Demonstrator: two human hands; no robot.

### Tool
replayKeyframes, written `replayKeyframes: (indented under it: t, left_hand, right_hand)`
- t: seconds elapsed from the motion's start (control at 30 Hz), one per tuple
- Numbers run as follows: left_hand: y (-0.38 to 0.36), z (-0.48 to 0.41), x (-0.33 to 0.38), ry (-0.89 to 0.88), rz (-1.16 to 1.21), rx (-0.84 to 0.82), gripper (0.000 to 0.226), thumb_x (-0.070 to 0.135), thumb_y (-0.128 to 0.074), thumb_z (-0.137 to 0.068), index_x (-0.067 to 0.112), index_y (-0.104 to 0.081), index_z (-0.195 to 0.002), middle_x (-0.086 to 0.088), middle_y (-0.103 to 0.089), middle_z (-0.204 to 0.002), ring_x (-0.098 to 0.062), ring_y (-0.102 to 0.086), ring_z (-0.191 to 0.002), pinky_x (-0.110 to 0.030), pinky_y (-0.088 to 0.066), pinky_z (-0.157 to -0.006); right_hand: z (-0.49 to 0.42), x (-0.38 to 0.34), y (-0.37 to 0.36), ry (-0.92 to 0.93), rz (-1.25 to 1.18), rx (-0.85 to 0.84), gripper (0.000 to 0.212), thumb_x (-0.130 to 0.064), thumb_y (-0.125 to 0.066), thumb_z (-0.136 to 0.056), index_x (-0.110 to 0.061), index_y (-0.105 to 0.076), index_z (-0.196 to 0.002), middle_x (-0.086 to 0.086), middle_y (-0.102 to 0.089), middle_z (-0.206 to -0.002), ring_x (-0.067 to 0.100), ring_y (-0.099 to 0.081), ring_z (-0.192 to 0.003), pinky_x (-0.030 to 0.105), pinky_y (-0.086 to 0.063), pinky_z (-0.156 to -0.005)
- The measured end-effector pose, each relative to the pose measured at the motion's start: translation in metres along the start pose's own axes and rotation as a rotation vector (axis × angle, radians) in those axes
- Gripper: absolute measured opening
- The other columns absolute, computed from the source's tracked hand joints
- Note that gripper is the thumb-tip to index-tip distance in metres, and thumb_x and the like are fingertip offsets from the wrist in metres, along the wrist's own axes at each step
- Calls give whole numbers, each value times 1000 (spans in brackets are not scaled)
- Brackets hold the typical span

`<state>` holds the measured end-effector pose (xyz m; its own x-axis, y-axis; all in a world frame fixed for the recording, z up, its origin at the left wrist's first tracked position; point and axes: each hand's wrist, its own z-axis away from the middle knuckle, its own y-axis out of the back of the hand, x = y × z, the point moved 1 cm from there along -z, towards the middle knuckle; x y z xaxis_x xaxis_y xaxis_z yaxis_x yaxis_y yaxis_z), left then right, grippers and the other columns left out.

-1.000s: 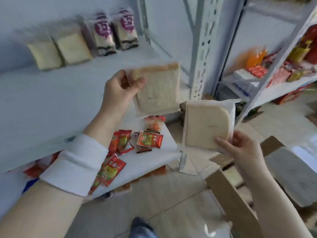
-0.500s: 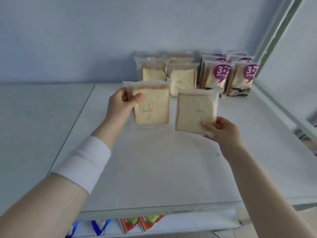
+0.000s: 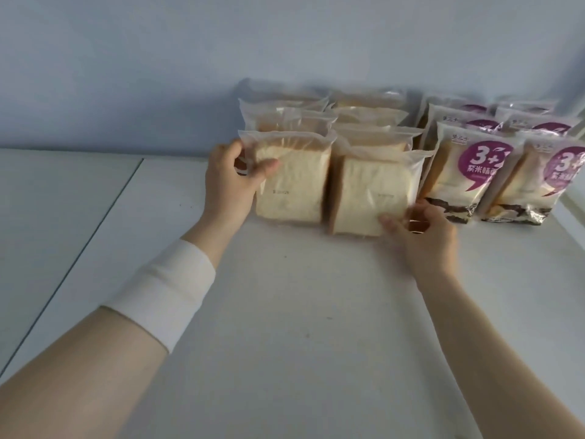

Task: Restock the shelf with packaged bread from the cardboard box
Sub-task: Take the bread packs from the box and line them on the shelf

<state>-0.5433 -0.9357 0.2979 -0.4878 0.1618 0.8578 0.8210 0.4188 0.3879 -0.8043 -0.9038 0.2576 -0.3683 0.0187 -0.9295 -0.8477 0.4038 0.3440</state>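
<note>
Two clear-wrapped packs of white sliced bread stand upright on the white shelf (image 3: 285, 312), at the front of two rows of like packs. My left hand (image 3: 229, 182) grips the left pack (image 3: 294, 188) at its upper left corner, thumb across the front. My right hand (image 3: 424, 232) pinches the right pack (image 3: 370, 198) at its lower right corner. Both packs rest against the packs behind them. The cardboard box is out of view.
Purple-labelled bread packs (image 3: 459, 179) fill two rows to the right, close to my right hand. A blue-grey wall (image 3: 221, 58) closes the back. A seam (image 3: 95, 223) splits the shelf; white shelf surface lies left of it and in front of the packs.
Both hands moved forward and set the two bread packs down upright against the front of the plain bread rows. A second ago they were held in the air below shelf level.
</note>
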Motion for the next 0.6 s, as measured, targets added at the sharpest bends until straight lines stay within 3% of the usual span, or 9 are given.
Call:
replayKeyframes:
  t: [0.07,0.13,0.23,0.33,0.47,0.6]
  left_hand:
    - [-1,1,2,9,22,6,37,27,-75,-75,10,-54,-100,-5,-54,-97,-14,-53,-84,-21,-43,-74]
    - [1,4,9,26,68,-2,48,25,-76,-74,10,-48,-110,-1,-55,-103,-13,-55,-87,-20,-45,-76]
    - [14,14,21,-5,32,22,61,22,-76,-74,3,-41,-121,-10,-52,-120,-20,-55,-101,-29,-47,-89]
    - [34,42,42,-250,-202,26,70,24,-78,-70,-1,-42,-125,-18,-47,-124,-32,-50,-110,-38,-39,-98]
    - [31,114,85,-717,-637,-402,62,32,-78,-68,5,-51,-118,-19,-49,-116,-36,-48,-105,-45,-43,-83]
    - [11,203,135,-874,-774,-739,55,39,-68,-78,14,-46,-121,-12,-45,-117,-30,-45,-107,-38,-41,-84]
  right_hand:
    - [2,-1,-1,10,-9,40,30,-25,-81,-67,-28,-54,-78,-12,-55,-71,2,-50,-61,11,-43,-55]
    - [6,-7,1,4,40,63,39,-28,-80,-68,-22,-54,-96,-8,-59,-85,5,-54,-69,10,-42,-58]
    - [17,-23,11,-2,195,-8,63,-33,-77,-72,-14,-47,-124,0,-59,-111,16,-56,-99,27,-46,-83]
    - [47,-39,38,39,393,-44,80,-36,-73,-76,-14,-31,-140,5,-44,-139,23,-41,-127,38,-37,-104]
    - [124,-41,94,168,763,89,80,-31,-74,-76,-16,-31,-141,11,-36,-141,30,-33,-129,43,-35,-104]
    - [212,-30,163,34,936,97,74,-29,-73,-76,-17,-34,-138,12,-33,-137,32,-31,-127,45,-41,-97]
